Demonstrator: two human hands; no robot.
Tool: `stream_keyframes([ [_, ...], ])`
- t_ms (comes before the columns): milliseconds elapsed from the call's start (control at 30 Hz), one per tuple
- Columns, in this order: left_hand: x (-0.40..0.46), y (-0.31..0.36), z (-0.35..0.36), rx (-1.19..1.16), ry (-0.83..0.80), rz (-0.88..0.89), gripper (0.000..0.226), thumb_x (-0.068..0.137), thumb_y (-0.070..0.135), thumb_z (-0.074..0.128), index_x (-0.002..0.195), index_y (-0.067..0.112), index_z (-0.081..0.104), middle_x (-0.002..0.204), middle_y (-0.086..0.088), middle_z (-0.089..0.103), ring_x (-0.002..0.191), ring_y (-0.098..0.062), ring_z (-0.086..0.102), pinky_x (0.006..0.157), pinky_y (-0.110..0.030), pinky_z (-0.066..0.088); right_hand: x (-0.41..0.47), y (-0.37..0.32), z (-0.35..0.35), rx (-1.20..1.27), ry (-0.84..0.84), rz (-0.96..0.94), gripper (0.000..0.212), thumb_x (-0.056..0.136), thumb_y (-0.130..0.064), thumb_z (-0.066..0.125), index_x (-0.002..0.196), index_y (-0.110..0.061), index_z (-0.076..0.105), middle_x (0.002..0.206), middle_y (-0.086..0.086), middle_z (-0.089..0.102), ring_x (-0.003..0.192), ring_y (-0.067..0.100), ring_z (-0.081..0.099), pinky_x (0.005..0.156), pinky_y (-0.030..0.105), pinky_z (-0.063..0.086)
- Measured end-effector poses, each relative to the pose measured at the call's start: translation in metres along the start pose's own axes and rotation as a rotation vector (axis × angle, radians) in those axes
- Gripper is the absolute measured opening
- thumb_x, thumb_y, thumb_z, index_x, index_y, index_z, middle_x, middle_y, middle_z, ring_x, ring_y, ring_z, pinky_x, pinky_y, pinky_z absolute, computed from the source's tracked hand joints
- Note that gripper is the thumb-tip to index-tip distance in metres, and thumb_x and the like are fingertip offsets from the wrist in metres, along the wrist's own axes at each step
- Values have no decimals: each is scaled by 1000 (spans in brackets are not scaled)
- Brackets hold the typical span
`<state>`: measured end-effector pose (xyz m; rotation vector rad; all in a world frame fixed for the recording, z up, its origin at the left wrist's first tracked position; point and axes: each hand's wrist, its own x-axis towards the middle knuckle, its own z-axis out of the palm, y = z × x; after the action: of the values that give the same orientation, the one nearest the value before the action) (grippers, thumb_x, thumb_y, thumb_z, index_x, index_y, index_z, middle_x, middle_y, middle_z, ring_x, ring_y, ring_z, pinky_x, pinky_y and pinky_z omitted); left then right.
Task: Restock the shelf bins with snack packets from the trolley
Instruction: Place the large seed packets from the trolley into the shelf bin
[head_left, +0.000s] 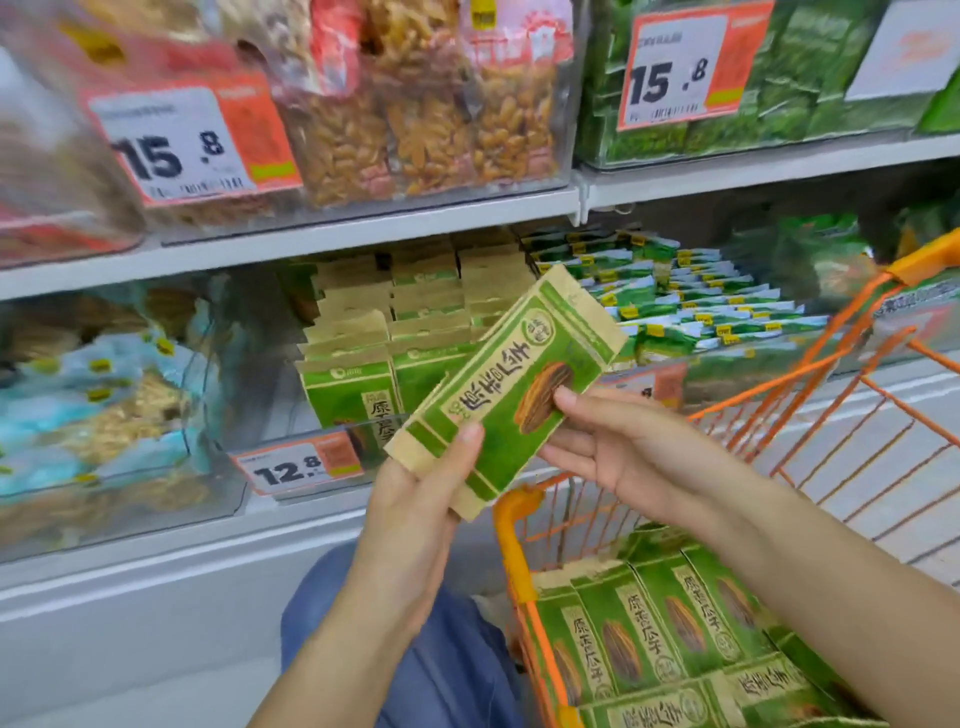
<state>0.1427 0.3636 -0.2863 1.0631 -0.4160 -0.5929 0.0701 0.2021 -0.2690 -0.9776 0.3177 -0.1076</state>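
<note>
a green and tan snack packet (506, 389) is held tilted in front of the shelf, its upper end pointing up and to the right. the left hand (415, 514) grips its lower end, thumb laid on the printed face and fingers curled behind. the right hand (618, 452) holds the packet from the right side, its thumb pressed on the seed picture and its fingers tucked under the back; how firmly those fingers close is hard to tell, since they are partly hidden by the packet.

just behind the packet, a clear shelf bin (332, 441) is seen with rows of the same green packets (363, 358) standing upright in it, and a price tag (298, 465) reading 12.8 is fixed to its front. to the right of that bin, smaller green and white sachets (675, 296) are stacked in rows.

below the right forearm, the orange wire trolley (511, 540) is loaded with more matching packets (675, 629) lying face up, side by side. a blue-clad knee (431, 670) is visible just beside the trolley's left edge.
</note>
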Motion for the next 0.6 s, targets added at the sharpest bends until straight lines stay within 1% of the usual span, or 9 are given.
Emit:
stream_keyframes([
  [100, -5, 17, -23, 130, 200, 138, 37, 83, 21, 69, 119, 15, 63, 116, -1, 70, 112, -18, 64, 96, -37, 49, 19, 19, 32, 11, -68, 1, 27, 75, -17, 60, 100, -6, 63, 97, 10, 74, 86, 19, 72, 73, 28, 59],
  [200, -14, 50, -62, 359, 488, 312, 11, 76, 22, 74, 86, 26, 72, 82, 15, 74, 83, 0, 67, 75, -13, 51, 37, 28, 56, -243, -7, -72, 18, 80, -26, 60, 91, -12, 64, 84, 5, 73, 72, 14, 70, 68, 27, 58],
  [267, -22, 77, -91, 653, 651, 507, 17, 78, 26, 77, 74, 42, 72, 71, 20, 69, 73, 8, 62, 72, -7, 45, 49, 33, 66, -443, 54, -209, 11, 90, -19, 57, 92, -12, 66, 75, 3, 71, 62, 10, 65, 62, 22, 54],
  [333, -25, 97, -116, 945, 605, 704, 22, 80, 33, 74, 85, 53, 68, 83, 19, 65, 83, 6, 58, 79, -10, 43, 59, 37, 72, -626, 85, -417, 13, 94, -15, 56, 86, -14, 67, 69, 1, 69, 62, 10, 63, 64, 24, 53],
  [367, -23, 101, -126, 1105, 560, 771, 24, 82, 31, 72, 96, 49, 69, 90, 19, 63, 87, 3, 57, 81, -13, 42, 66, 39, 73, -795, 110, -557, 16, 95, -20, 56, 85, -17, 68, 72, 0, 70, 68, 13, 65, 69, 29, 53],
  [433, -12, 101, -145, 1431, 518, 846, 24, 85, 25, 70, 109, 23, 71, 96, 7, 66, 88, -9, 59, 80, -20, 41, 80, 41, 76, -1236, 139, -860, 21, 93, -28, 51, 91, -18, 70, 86, -1, 70, 87, 20, 64, 85, 38, 49],
  [467, -4, 101, -149, 1558, 530, 859, 25, 87, 25, 70, 110, 16, 72, 95, -1, 67, 88, -17, 59, 77, -24, 40, 88, 41, 78, -1414, 138, -993, 24, 91, -27, 50, 96, -16, 70, 94, 1, 70, 96, 23, 61, 99, 40, 43],
  [533, 18, 99, -153, 1709, 536, 818, 25, 89, 30, 68, 110, 16, 72, 95, -6, 68, 86, -25, 58, 72, -30, 40, 104, 42, 81, -1623, 177, -1109, 30, 89, -27, 50, 110, -13, 67, 112, 5, 66, 115, 27, 55, 115, 42, 23],
  [600, 42, 96, -153, 1794, 505, 725, 25, 90, 35, 64, 111, 22, 71, 96, -6, 67, 87, -30, 60, 66, -36, 42, 118, 46, 79, -1732, 267, -1064, 41, 90, -32, 48, 124, -12, 60, 125, 9, 61, 126, 30, 48, 117, 48, 15],
])
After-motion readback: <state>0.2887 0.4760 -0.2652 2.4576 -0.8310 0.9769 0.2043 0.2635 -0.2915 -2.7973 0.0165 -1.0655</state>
